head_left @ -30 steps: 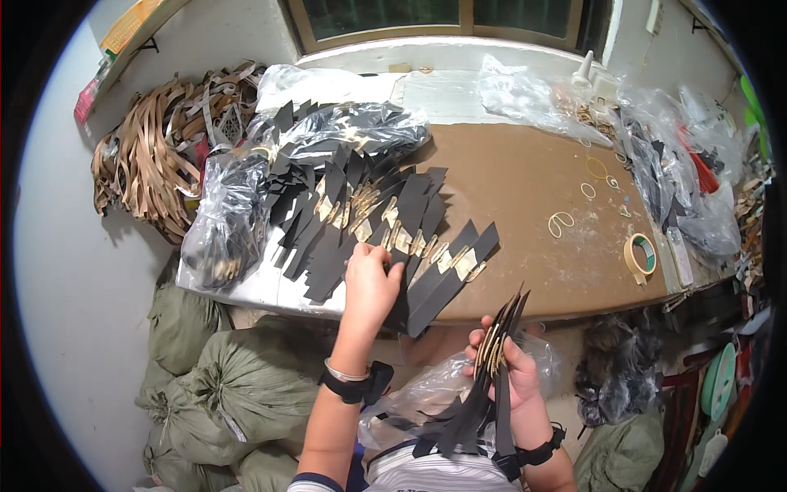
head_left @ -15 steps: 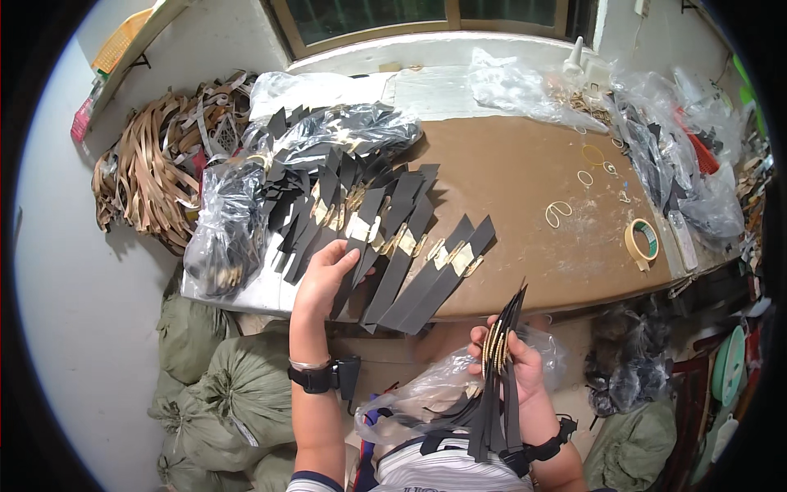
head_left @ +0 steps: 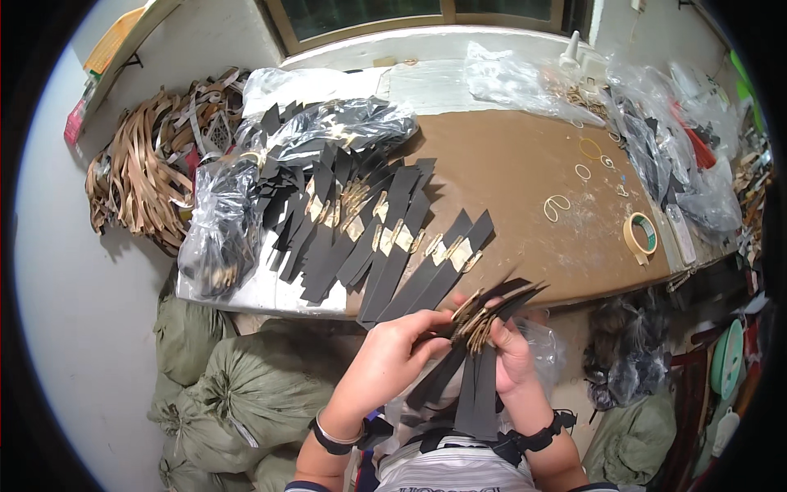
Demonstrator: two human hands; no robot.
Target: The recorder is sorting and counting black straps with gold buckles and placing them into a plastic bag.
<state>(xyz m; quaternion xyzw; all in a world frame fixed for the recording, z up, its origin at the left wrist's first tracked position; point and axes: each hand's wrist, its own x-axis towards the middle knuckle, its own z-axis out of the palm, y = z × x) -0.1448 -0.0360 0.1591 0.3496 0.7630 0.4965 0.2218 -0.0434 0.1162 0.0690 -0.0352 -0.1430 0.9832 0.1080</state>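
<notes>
Over my lap, at the table's front edge, my right hand [head_left: 514,361] is wrapped round a bunch of black straps [head_left: 479,398] with gold metal fittings across their middles. My left hand [head_left: 398,353] meets the bunch from the left, its fingers closed on straps at that side. The bunch is fanned out, pointed ends up and away from me, long tails hanging down. Left of the table's middle, more black straps [head_left: 392,275] lie in overlapping rows, with gold fittings and pale patches midway along them. Some of my fingertips are hidden behind the bunch.
A brown-covered table [head_left: 492,164] stands ahead. Clear bags of black pieces [head_left: 217,238] and a heap of tan strips [head_left: 143,168] lie left. Tape [head_left: 639,238] and rubber bands [head_left: 557,208] lie right. Green sacks [head_left: 254,385] sit below left.
My left hand has left the rows on the table and come right and nearer to the bunch in my right hand. The bunch is now spread wider.
</notes>
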